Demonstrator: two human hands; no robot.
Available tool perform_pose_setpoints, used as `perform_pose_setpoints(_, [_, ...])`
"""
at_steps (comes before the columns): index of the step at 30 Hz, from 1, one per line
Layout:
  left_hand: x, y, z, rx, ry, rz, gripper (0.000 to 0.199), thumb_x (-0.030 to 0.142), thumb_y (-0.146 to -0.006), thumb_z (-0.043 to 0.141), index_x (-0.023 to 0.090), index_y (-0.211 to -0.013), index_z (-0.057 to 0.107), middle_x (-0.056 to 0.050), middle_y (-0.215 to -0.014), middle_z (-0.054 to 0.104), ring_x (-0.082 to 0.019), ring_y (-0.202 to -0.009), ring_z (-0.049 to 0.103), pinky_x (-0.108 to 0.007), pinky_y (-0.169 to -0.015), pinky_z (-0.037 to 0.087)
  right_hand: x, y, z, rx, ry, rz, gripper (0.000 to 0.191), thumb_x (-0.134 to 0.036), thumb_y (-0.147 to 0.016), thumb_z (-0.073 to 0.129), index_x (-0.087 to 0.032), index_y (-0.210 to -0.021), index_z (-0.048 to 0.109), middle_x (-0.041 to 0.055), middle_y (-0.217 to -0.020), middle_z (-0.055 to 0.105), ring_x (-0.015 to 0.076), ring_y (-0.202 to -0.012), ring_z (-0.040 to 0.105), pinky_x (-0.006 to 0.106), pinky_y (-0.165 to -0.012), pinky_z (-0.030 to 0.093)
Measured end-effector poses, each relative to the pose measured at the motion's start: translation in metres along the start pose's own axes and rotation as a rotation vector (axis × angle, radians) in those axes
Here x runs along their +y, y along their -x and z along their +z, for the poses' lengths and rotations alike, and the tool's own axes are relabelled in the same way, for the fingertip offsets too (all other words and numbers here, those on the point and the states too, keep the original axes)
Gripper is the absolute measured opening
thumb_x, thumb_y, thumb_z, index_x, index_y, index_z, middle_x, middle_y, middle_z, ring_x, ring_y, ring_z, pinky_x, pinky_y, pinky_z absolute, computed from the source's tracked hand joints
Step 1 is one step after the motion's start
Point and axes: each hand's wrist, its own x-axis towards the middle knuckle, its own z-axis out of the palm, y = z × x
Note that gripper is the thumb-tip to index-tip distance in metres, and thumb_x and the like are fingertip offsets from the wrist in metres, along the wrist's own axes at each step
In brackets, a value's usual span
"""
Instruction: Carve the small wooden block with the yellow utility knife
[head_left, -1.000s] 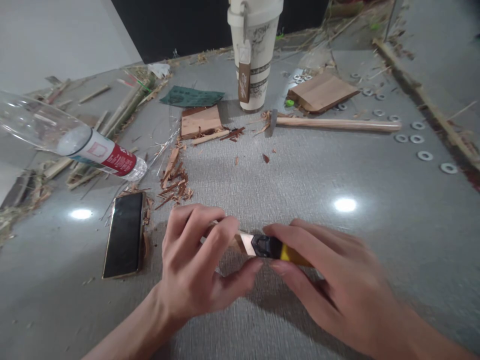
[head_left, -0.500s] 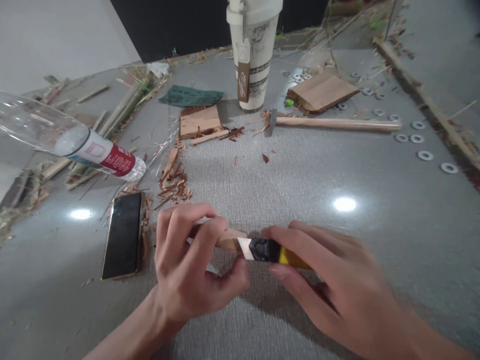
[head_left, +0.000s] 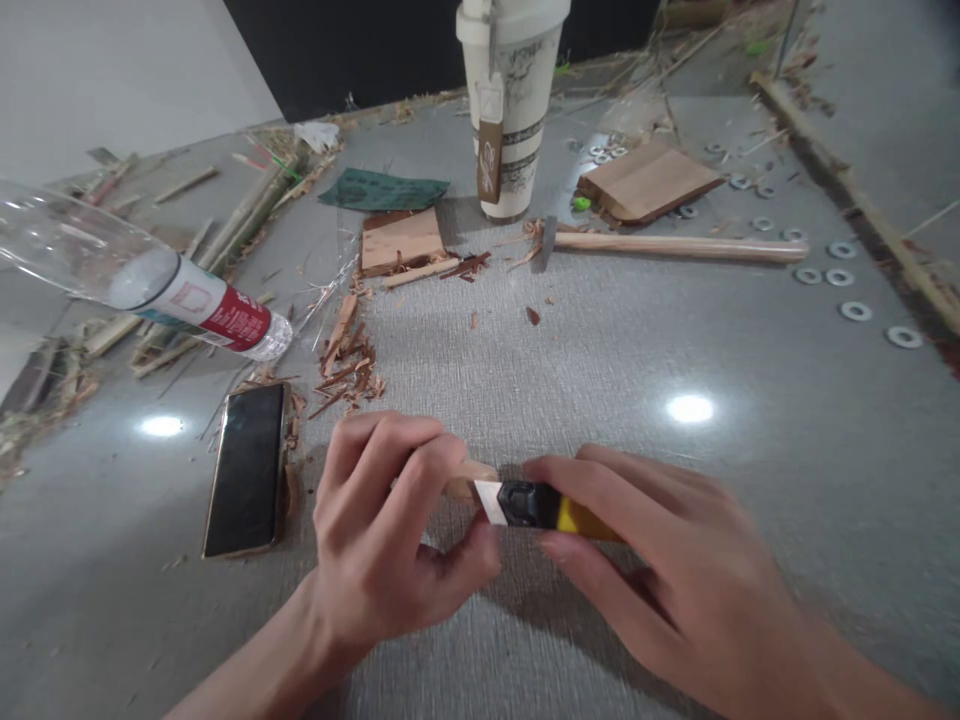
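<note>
In my left hand [head_left: 394, 525] is a small piece of wood [head_left: 474, 471], mostly covered by my curled fingers. My right hand [head_left: 667, 560] grips a yellow and black utility knife [head_left: 529, 503] from the right side. The knife's short blade points left and lies against the bare end of the wood, close to my left thumb. Both hands are just above the grey tabletop [head_left: 600, 380], in the lower middle of the view.
A phone [head_left: 247, 470] lies left of my hands, below a tilted plastic bottle [head_left: 217, 310]. Wood shavings [head_left: 349, 365], a wood block [head_left: 403, 242], green sandpaper [head_left: 382, 190], a cup [head_left: 510, 110], a hammer [head_left: 675, 247], a wooden board [head_left: 649, 182] and several washers [head_left: 855, 312] lie further back.
The fingers of my left hand have shifted slightly right along the wood, covering more of it. My right hand and the knife are nearly where they were.
</note>
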Motion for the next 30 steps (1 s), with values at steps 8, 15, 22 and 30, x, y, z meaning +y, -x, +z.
perform_pose_setpoints(8, [-0.001,-0.0004,-0.0017,-0.056,0.029,0.011,0.029,0.042,-0.094,0.07,0.015,-0.105,0.065,-0.011,-0.094,0.071,-0.025,-0.087,0.06,-0.042,-0.083,0.05,0.0006,-0.0006,0.0011,0.009,-0.005,-0.007,0.014,-0.031,-0.112,0.055,-0.023,-0.119,0.064,-0.0006,-0.086,0.069,0.0151,-0.069,0.064,0.03,-0.062,0.046])
perform_pose_setpoints(15, [-0.0017,-0.0009,-0.0009,-0.045,0.055,0.024,0.05,0.062,-0.1,0.063,0.013,-0.113,0.065,-0.012,-0.092,0.073,-0.026,-0.086,0.064,-0.044,-0.083,0.052,-0.0002,-0.0002,0.0006,0.008,0.016,-0.058,0.014,-0.03,-0.112,0.055,-0.023,-0.121,0.062,-0.0021,-0.085,0.069,0.0147,-0.069,0.065,0.03,-0.062,0.047])
perform_pose_setpoints(22, [-0.0037,-0.0004,-0.0039,-0.044,0.016,-0.013,0.05,0.065,-0.097,0.066,0.018,-0.113,0.066,-0.011,-0.096,0.072,-0.027,-0.087,0.067,-0.044,-0.081,0.056,-0.0016,-0.0006,0.0002,0.02,-0.002,-0.071,0.015,-0.023,-0.107,0.057,-0.023,-0.12,0.063,0.0002,-0.089,0.074,0.0164,-0.071,0.069,0.032,-0.061,0.049])
perform_pose_setpoints(30, [-0.0032,0.0,-0.0037,-0.019,-0.002,-0.036,0.056,0.072,-0.094,0.069,0.018,-0.109,0.064,-0.012,-0.097,0.069,-0.027,-0.086,0.065,-0.044,-0.08,0.055,-0.002,0.0009,0.0015,0.049,0.008,-0.078,0.018,-0.015,-0.099,0.057,-0.024,-0.113,0.064,0.0018,-0.09,0.077,0.0175,-0.071,0.071,0.031,-0.058,0.048])
